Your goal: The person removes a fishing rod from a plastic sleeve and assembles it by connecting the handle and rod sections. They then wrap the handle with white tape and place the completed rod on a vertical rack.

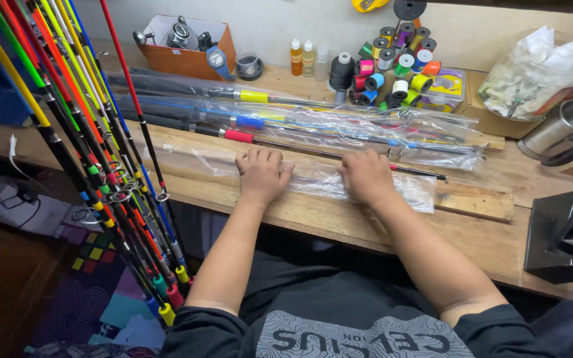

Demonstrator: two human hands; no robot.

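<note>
Both hands rest knuckles-up on a crinkled clear plastic sleeve (339,180) at the centre of the frame: the left hand (260,174) and the right hand (367,176) press it flat with fingers curled over its far edge, clasping nothing else. The sleeve lies along the front of a worn, pale wooden desk (485,232), with a thin dark rod (339,156) with a red grip just behind it. Further back lie more glossy bagged rods (313,118) with yellow and blue bands. Upper right, spools of bright thread (392,69) cluster beside a lumpy plastic bag (538,69) and a steel mug (562,129). Upper left sits an orange cardboard box (187,56) of reels. Slim, vividly coloured rods (94,146) lean across the left of the frame above a patterned floor mat (94,292).
</note>
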